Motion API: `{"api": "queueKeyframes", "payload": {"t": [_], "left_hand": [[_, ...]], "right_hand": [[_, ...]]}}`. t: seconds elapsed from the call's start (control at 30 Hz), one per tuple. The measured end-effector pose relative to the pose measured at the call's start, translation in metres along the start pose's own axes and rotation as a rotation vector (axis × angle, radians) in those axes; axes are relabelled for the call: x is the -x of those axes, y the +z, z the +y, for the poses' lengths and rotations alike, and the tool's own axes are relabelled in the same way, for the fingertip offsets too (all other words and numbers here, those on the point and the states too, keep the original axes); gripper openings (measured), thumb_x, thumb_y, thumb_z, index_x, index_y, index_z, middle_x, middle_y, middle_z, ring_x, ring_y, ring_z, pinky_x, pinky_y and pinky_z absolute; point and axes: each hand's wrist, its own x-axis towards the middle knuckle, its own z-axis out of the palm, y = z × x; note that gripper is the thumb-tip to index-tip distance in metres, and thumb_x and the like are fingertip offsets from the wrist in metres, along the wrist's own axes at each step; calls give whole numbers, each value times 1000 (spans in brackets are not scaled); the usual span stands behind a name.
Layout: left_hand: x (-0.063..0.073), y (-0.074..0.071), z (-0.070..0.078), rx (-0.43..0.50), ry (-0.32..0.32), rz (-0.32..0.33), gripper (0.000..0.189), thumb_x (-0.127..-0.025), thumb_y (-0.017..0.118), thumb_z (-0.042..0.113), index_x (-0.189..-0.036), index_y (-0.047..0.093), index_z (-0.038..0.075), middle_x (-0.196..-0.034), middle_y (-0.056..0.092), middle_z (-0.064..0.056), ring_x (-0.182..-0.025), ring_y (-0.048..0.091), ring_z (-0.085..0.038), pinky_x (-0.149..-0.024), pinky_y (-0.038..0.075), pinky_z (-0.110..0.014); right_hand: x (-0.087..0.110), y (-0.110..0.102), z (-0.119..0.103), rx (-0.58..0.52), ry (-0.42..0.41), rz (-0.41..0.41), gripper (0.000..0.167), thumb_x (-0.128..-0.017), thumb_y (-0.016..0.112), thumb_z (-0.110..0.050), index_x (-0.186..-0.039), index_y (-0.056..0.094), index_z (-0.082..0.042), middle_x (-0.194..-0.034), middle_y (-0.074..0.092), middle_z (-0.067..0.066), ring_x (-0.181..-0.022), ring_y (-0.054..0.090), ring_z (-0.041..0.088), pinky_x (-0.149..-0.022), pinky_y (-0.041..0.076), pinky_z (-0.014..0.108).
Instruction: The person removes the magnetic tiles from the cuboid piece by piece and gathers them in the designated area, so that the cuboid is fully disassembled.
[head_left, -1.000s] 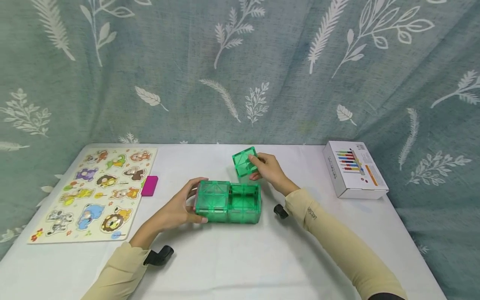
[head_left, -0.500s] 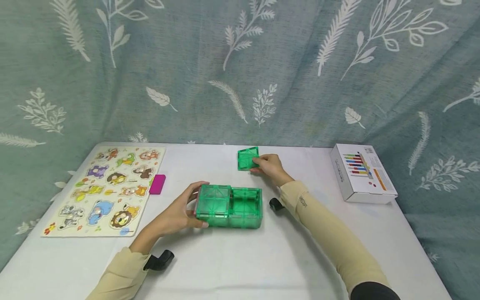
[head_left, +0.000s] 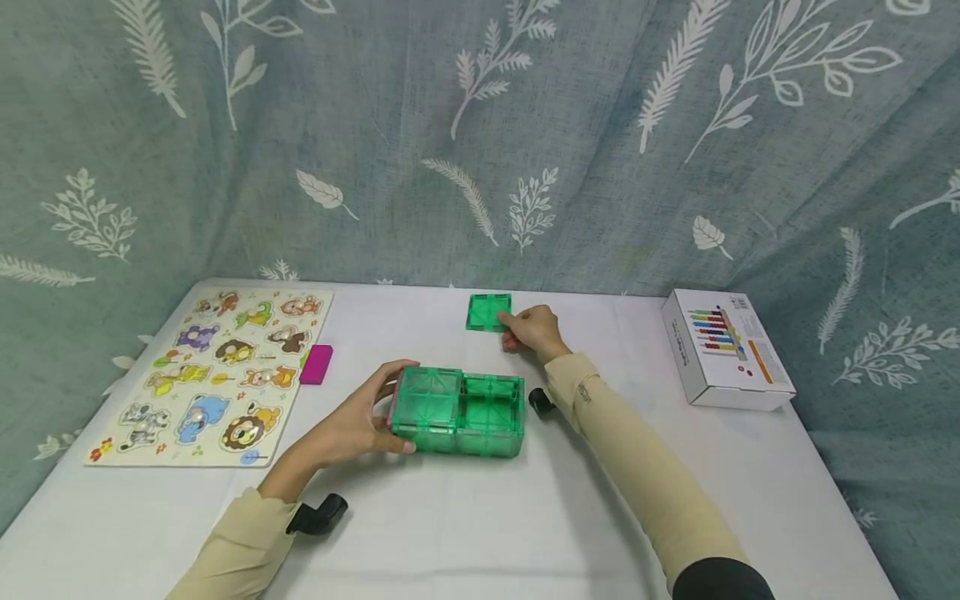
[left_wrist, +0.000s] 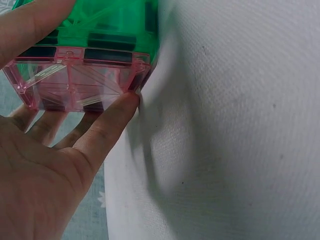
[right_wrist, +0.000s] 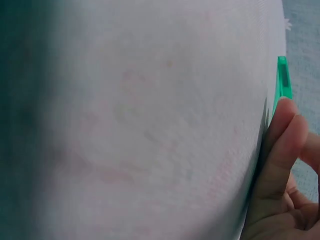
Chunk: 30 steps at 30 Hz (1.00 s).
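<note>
In the middle of the table lies a box of clear green magnetic tiles (head_left: 427, 408), its left half covered on top and its right half open upward. My left hand (head_left: 352, 425) grips the left end, thumb at the near corner and fingers round the far side. That end is a clear pink tile (left_wrist: 97, 80) in the left wrist view. Behind the box, my right hand (head_left: 538, 332) pinches a square green magnetic tile (head_left: 483, 312) by its right edge, close over the table. Only a thin strip of this tile shows past the fingertips in the right wrist view.
A wooden animal puzzle board (head_left: 210, 375) lies at the left, with a magenta block (head_left: 317, 365) at its right edge. A white box (head_left: 727, 350) with printed pictures stands at the right. A patterned curtain (head_left: 390, 225) hangs behind the white table (head_left: 450, 533).
My right hand has lowered the green tile from a tilted pose to nearly flat behind the box. The left hand keeps its grip. The head view has shifted slightly.
</note>
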Motion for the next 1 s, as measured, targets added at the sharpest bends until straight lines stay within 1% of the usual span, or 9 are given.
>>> {"api": "queueKeyframes", "payload": {"t": [0.1,0.3,0.4,0.5,0.63,0.73,0.83,0.93,1.0], "left_hand": [[-1,0,0,-8,4,-3,109,-68,88,-1,-155,25,18,-162,24,-12,-154,13,-47,-105,52,-52],[-2,1,0,-13,-11,-2,109,-68,88,-1,-155,25,19,-164,23,-11,-155,13,-46,-103,53,-48],[-1,1,1,-12,-18,-1,109,-67,88,-1,-155,25,19,-164,23,-11,-155,13,-45,-102,54,-45],[-1,2,2,-15,-24,1,110,-67,88,-2,-155,25,19,-164,23,-11,-155,13,-45,-102,54,-46],[-1,2,3,-19,-29,0,110,-68,88,-2,-155,25,19,-164,24,-10,-155,13,-45,-102,54,-46],[-1,2,4,-18,-31,0,110,-68,88,-2,-155,24,19,-164,24,-10,-155,13,-45,-102,53,-46],[-1,1,4,-18,-32,-1,110,-68,88,-2,-155,25,20,-164,23,-11,-155,12,-45,-103,54,-46],[0,1,3,-20,-31,1,109,-68,88,-1,-155,25,20,-163,22,-12,-155,12,-45,-102,54,-47],[1,0,3,-18,-30,6,109,-68,88,-1,-154,26,20,-163,22,-12,-155,12,-46,-102,54,-48]], "right_hand": [[0,1,-2,71,-23,9,41,-94,70,-39,-87,76,1,-56,66,-2,-44,63,5,-63,62,27],[-2,3,1,166,-71,36,44,-94,69,-41,-73,75,-3,-50,61,-3,-42,61,6,-85,62,34],[-3,6,3,208,-96,53,46,-94,69,-42,-68,74,-4,-48,60,-3,-41,59,7,-89,61,35],[-3,7,2,255,-111,74,49,-95,68,-43,-64,74,-6,-46,58,-2,-39,58,8,-86,62,35],[-1,6,-1,292,-115,97,50,-94,68,-43,-64,74,-4,-46,58,0,-38,57,11,-76,63,34],[1,4,-4,314,-125,98,51,-95,68,-43,-66,75,-2,-47,58,1,-38,57,12,-79,62,37],[5,2,-6,362,-163,112,51,-95,68,-41,-66,75,-1,-47,59,2,-40,57,13,-82,61,39],[6,1,-7,424,-218,140,46,-95,69,-35,-65,75,-1,-45,58,2,-40,55,14,-67,61,37],[7,1,-7,461,-254,150,42,-95,69,-31,-65,75,-1,-44,55,1,-39,52,13,-53,54,32]]}}
